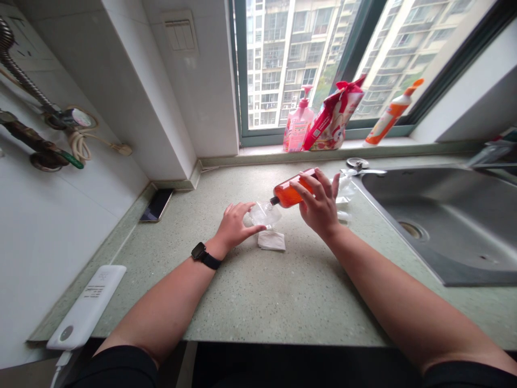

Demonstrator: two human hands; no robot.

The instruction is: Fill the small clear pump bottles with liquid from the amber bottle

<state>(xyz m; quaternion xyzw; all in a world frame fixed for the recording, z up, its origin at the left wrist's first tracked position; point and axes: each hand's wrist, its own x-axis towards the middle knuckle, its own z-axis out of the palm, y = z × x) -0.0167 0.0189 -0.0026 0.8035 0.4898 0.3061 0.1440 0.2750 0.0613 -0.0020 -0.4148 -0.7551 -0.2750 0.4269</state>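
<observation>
My right hand (320, 205) is wrapped round a bottle of orange-red liquid (287, 194), tilted with its dark neck pointing down and left. That neck sits at the mouth of a small clear plastic cup (264, 214), which my left hand (239, 225) grips between thumb and fingers. The cup leans toward the bottle; how much liquid is inside I cannot tell. Just below the cup, a folded white tissue (272, 241) lies on the speckled counter (258, 302). Behind my right hand, a clear plastic wrapper (346, 188) is partly hidden.
A steel sink (444, 215) takes up the right side. On the windowsill stand a pink pump bottle (298, 126), a red bag (334, 118) and an orange-and-white bottle (390, 118). At left lie a phone (156, 205) and a white power bank (89, 304) with a cable.
</observation>
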